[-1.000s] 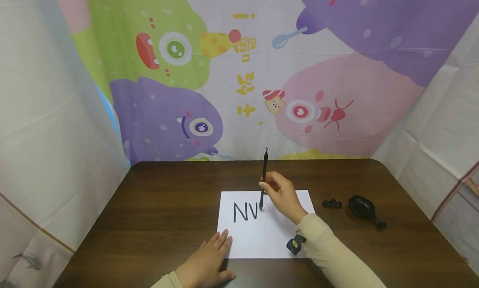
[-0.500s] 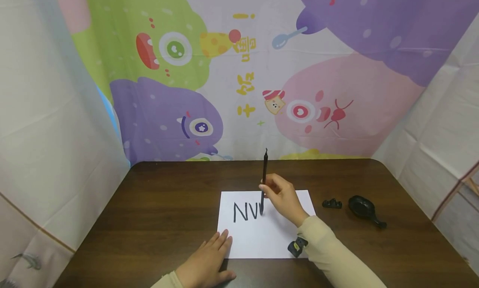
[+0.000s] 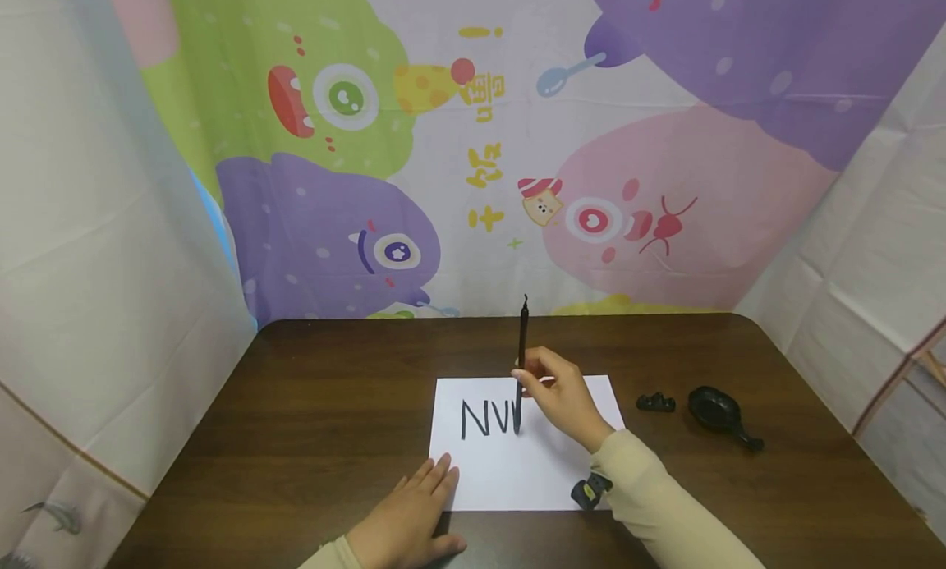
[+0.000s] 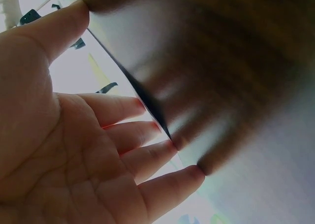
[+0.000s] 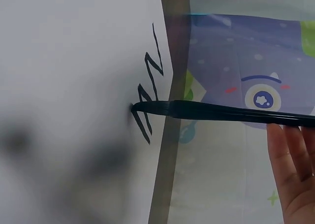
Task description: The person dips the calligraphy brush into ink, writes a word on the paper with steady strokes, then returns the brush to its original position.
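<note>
My right hand (image 3: 565, 396) pinches a black writing brush (image 3: 523, 331), held nearly upright, over a white sheet of paper (image 3: 510, 479). In the right wrist view the bristles of the brush (image 5: 211, 112) touch the paper and bend against it. Black zigzag strokes (image 3: 475, 419) run along the sheet's upper left, ending at the brush tip. My left hand (image 3: 405, 516) lies with straight, spread fingers at the sheet's lower left edge, its fingertips on the paper. In the left wrist view the palm of that hand (image 4: 74, 150) shows, fingertips against the surface.
Right of the paper on the dark wooden table (image 3: 310, 405) stand a small black brush rest (image 3: 655, 402) and a black dish with a handle (image 3: 714, 409). A cartoon-printed cloth (image 3: 488, 282) hangs behind the table. A black strap device (image 3: 590, 491) sits at my right wrist.
The brush and my right hand have moved slightly down the sheet, toward me, lengthening the latest black stroke. My left hand has stayed in place.
</note>
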### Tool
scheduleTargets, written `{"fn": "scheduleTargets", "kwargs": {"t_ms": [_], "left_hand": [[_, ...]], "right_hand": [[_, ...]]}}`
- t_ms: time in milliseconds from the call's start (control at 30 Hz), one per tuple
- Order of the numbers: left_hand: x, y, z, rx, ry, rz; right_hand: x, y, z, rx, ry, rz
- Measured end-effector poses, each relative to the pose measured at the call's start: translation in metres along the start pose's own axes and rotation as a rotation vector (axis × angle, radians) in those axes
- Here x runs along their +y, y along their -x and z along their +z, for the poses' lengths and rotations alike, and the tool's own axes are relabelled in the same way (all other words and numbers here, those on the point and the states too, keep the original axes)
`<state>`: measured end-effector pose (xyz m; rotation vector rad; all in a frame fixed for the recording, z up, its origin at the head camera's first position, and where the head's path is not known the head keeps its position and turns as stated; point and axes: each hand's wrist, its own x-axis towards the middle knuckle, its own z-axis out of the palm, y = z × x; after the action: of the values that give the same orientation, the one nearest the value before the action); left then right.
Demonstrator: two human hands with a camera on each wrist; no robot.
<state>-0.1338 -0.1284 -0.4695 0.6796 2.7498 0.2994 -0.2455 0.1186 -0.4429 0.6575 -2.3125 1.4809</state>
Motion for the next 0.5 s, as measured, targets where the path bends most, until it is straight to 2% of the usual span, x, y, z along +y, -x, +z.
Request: {"fn": "scheduleTargets", "kwargs": {"t_ms": [333, 500], "left_hand": [[0.000, -0.001, -0.001, -0.012, 0.012, -0.003], [0.000, -0.001, -0.001, -0.012, 0.012, -0.002]], "right_hand": [[0.000, -0.001, -0.003, 0.002, -0.020, 0.021], [-0.013, -0.004, -0.010, 0.033, -0.053, -0.019]]}}
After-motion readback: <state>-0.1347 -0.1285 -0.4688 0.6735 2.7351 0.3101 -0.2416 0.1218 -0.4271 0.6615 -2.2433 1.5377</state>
